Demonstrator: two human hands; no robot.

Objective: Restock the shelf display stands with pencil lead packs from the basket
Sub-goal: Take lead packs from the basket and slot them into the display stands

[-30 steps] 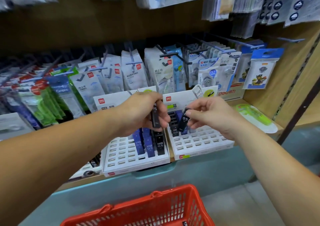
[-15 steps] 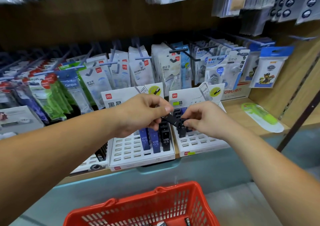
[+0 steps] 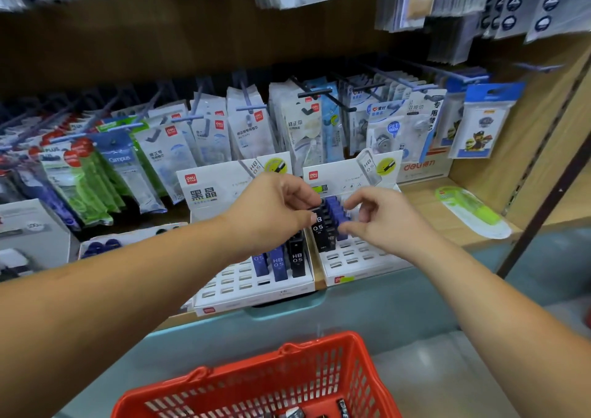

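A wooden shelf (image 3: 425,206) with a teal front edge spans the middle of the frame, with hanging packets (image 3: 246,129) crowded on pegs behind. A red basket (image 3: 243,366) sits at bottom centre, a few lead packs (image 3: 343,408) inside. On the shelf stand the left display stand (image 3: 230,283) and the right display stand (image 3: 355,257). The left hand (image 3: 271,213) pinches a black pack (image 3: 319,230) over the right stand's front rows. The right hand (image 3: 383,222), its fingers loosely curled, reaches the blue packs (image 3: 335,209); whether it grips one is unclear.
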